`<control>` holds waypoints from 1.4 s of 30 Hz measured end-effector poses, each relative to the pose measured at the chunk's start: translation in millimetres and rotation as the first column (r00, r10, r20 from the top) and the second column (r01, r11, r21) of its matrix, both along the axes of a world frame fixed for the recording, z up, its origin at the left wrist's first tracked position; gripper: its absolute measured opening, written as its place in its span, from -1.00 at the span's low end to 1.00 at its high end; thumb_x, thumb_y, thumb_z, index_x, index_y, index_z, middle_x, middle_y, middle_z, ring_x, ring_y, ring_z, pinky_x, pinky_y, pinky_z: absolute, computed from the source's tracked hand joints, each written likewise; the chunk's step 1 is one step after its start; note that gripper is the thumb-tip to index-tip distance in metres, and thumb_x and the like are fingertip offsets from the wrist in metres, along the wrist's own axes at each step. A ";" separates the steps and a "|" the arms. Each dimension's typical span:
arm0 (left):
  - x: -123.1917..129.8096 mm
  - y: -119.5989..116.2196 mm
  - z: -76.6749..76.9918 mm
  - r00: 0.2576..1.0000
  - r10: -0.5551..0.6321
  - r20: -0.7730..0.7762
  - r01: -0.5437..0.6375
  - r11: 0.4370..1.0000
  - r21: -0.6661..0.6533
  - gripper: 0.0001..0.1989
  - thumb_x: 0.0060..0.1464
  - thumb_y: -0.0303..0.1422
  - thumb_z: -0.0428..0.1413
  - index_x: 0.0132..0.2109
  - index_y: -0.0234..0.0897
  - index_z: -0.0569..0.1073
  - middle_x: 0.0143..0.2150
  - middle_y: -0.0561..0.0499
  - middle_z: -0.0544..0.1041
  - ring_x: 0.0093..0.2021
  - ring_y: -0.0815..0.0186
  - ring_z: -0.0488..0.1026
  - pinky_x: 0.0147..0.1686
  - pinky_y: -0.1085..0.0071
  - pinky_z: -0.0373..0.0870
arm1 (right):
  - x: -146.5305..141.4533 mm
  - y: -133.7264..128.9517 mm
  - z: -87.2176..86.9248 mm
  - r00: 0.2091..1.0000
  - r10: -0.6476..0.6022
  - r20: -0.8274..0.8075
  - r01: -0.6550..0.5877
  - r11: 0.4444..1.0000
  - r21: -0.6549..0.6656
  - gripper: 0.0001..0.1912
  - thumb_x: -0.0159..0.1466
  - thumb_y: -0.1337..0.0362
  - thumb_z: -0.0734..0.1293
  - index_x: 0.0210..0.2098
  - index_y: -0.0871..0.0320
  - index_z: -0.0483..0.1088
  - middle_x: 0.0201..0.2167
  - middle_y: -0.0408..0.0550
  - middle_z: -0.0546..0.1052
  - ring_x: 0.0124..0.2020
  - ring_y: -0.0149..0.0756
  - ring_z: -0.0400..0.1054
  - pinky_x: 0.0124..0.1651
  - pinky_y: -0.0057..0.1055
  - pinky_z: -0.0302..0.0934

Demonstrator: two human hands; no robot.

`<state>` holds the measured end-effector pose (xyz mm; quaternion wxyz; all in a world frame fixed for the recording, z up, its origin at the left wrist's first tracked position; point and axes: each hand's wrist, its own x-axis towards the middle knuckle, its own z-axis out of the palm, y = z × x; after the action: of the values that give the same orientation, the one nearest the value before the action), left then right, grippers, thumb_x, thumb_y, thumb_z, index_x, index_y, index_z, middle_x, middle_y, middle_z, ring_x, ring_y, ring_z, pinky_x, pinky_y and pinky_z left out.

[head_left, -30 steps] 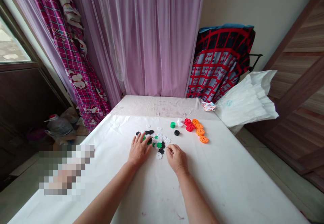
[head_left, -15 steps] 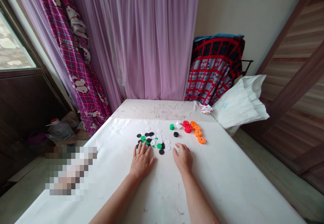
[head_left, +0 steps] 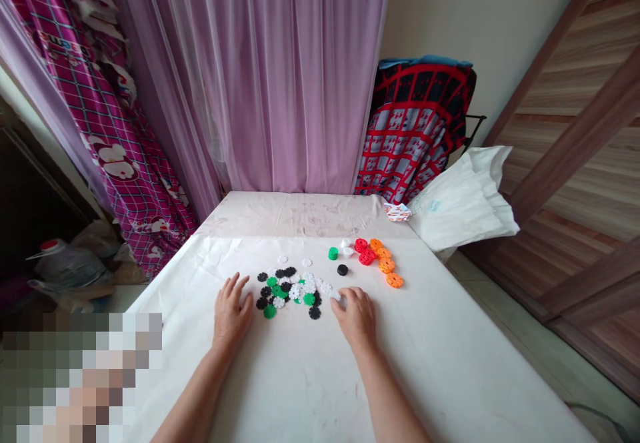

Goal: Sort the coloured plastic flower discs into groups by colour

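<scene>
My left hand point(head_left: 233, 313) rests at the left of a loose pile of flower-shaped discs, fingers apart and holding nothing. The pile mixes black discs point(head_left: 315, 312), green discs point(head_left: 270, 311) and white discs point(head_left: 295, 291). At its right side, my right hand point(head_left: 356, 313) pinches a white disc point(head_left: 336, 296) between thumb and fingers. Beyond that hand stand a green stack point(head_left: 333, 253), a black stack point(head_left: 343, 269), white stacks point(head_left: 347, 251), red stacks point(head_left: 367, 257) and several orange stacks point(head_left: 395, 280).
The white-covered table point(head_left: 280, 389) reaches back to a purple curtain point(head_left: 300, 83). A small patterned paper box point(head_left: 397, 212) sits at the back right corner, beside a white bag point(head_left: 465, 199). A plastic bottle point(head_left: 70, 269) is on the left, beyond the table.
My left hand has moved left off the pile, uncovering green, black and white discs. My right hand has closed on a white disc. The camera view has shifted slightly.
</scene>
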<state>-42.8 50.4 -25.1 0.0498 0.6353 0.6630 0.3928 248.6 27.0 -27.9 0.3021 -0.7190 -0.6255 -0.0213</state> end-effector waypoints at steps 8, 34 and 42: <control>-7.1 4.1 2.5 0.983 0.035 0.180 -0.020 0.996 -0.082 -0.60 0.15 -0.16 -0.03 0.07 -0.11 0.48 0.25 -0.04 0.39 0.26 0.08 0.29 0.01 0.20 0.47 | 3.9 21.7 0.9 0.991 0.136 -0.004 -0.136 0.991 0.013 -0.82 0.20 0.23 0.34 -0.20 0.08 0.49 -0.17 -0.03 0.52 -0.14 -0.21 0.33 -0.08 -0.33 0.10; -7.6 -0.3 1.2 0.996 -0.043 0.083 0.049 0.996 -0.078 -0.59 0.16 -0.12 -0.04 0.06 -0.12 0.49 0.24 -0.07 0.40 0.25 0.06 0.30 0.18 0.04 0.31 | 27.6 10.1 -3.3 0.999 0.035 0.039 -0.039 0.992 0.117 -0.78 0.19 0.22 0.31 -0.17 0.12 0.40 -0.19 0.00 0.51 -0.13 -0.17 0.34 -0.08 -0.28 0.15; -5.0 -1.2 4.4 0.997 -0.039 0.067 0.046 0.993 -0.109 -0.60 0.17 -0.14 -0.05 0.05 -0.11 0.49 0.24 -0.05 0.39 0.25 0.07 0.29 0.16 0.05 0.31 | -16.1 32.4 41.5 0.960 0.206 0.188 -0.162 0.961 -0.223 -0.80 0.22 0.25 0.34 -0.14 -0.01 0.48 -0.19 -0.05 0.51 -0.14 -0.21 0.31 -0.12 -0.34 0.10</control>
<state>-47.7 49.2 -20.6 0.1147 0.6323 0.6683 0.3747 232.5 59.4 13.6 0.1593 -0.6785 -0.7171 -0.0037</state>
